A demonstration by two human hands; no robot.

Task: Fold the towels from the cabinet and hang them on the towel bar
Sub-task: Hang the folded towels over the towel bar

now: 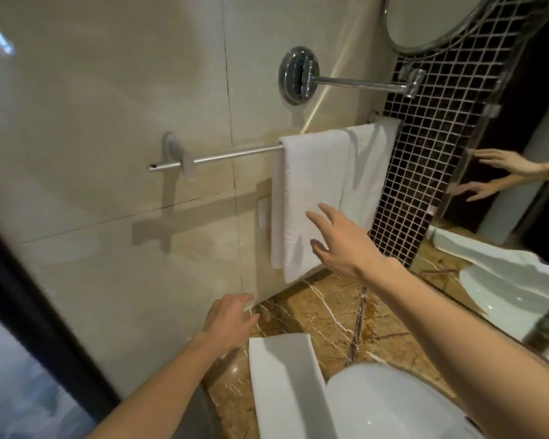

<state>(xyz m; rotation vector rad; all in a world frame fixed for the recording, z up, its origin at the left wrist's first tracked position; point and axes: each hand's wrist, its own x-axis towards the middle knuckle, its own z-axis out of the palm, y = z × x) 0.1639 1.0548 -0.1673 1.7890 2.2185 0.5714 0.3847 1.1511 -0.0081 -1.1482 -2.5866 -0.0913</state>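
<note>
Closest to me sits the white basin [393, 403], set on the veined brown desk [314, 315] that runs back to the tiled wall. My left hand [232, 315] hangs low at the desk's far edge by the wall, fingers loosely bent and gripping nothing; I judge it idle, perhaps steadying me. My right hand [339, 245] reaches further out, fingers spread and fairly straight toward the lower part of the front towel [308, 191]. It holds nothing, and I cannot tell whether the fingertips touch the cloth; I read it as a smoothing pass. Both folded white towels are draped over the towel bar [232, 153], the front one partly covering the second towel [371, 160] at the right end, so the bar's left half stays bare. Above them a chrome wall mount [297, 76] carries a mirror arm.
</note>
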